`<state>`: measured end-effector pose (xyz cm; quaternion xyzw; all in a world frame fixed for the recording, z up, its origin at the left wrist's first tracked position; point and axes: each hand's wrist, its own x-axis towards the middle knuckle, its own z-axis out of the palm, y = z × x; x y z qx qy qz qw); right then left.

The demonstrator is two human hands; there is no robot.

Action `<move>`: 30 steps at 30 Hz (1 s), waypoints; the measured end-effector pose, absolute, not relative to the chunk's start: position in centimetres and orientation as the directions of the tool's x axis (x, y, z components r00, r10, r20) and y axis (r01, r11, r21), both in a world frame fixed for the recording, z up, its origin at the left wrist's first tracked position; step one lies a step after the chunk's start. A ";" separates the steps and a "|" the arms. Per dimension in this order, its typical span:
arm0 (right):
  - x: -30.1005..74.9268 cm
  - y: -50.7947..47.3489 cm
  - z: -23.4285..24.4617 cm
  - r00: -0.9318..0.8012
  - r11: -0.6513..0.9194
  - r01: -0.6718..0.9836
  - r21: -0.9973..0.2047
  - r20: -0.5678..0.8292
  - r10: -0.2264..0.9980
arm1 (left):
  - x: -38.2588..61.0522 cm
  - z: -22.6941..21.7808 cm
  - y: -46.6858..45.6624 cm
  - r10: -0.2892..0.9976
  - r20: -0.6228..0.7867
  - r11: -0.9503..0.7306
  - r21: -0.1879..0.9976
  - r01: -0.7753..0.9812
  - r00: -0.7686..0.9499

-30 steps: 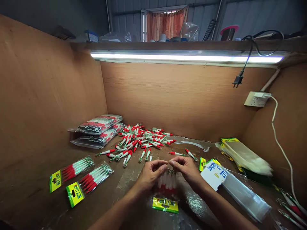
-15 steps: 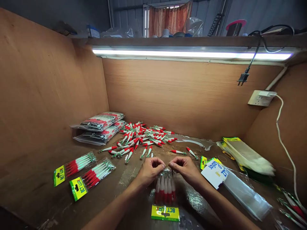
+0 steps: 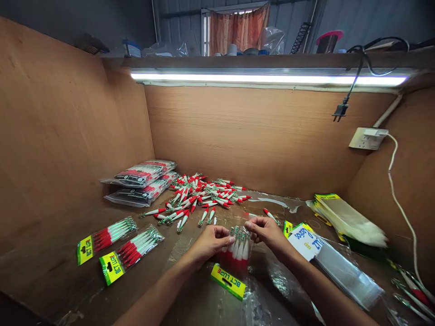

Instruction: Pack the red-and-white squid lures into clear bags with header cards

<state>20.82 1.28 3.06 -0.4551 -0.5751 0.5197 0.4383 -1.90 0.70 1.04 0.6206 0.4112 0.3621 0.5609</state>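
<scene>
Between my hands is a clear packet of fishing lures (image 3: 239,250), red and white with green hooks at the far end. Its yellow and green header (image 3: 228,281) points toward me and slants down to the right. My left hand (image 3: 215,241) pinches the packet's far left corner, thumb and fingers closed. At the far right corner my right hand (image 3: 263,230) is closed too, thumb against forefinger on the plastic. Two filled lure packets (image 3: 140,244) lie to the left. Beyond my hands spreads a heap of loose lures (image 3: 200,194).
Larger bagged lures (image 3: 144,174) are stacked at the back left. On the right lie clear bags (image 3: 350,276) under a white handwritten card (image 3: 305,242), and yellow-topped bags (image 3: 350,219) behind. More lures (image 3: 414,294) sit at the right edge. A plug (image 3: 340,110) dangles from the shelf.
The packet has risen and moved slightly away from me, and its header has turned to a slant. My right hand has shifted a little right and up; my left stays closed at the corner.
</scene>
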 end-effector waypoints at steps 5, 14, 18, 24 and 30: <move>23.0 0.8 3.7 -0.425 -0.059 0.349 -0.935 -0.214 0.879 | -2.9 0.8 1.3 0.906 -0.034 -0.077 0.967 0.242 0.423; 22.5 1.1 2.9 -0.286 0.371 0.642 -0.671 0.240 0.928 | -3.1 1.3 -1.7 0.919 0.185 -0.374 0.687 0.623 0.348; 20.7 0.7 1.8 -0.408 0.307 0.606 -0.734 0.045 0.912 | -2.3 0.6 -5.8 0.904 0.097 -0.415 0.427 0.803 0.416; 20.2 0.8 0.1 -0.532 0.318 0.494 -0.809 0.008 0.847 | -2.0 -0.1 -8.3 0.891 -0.003 -0.436 0.267 0.859 0.453; 20.6 0.9 0.0 -0.525 0.287 0.504 -0.815 -0.025 0.851 | -2.4 -0.4 -8.0 0.881 0.028 -0.463 0.263 0.847 0.472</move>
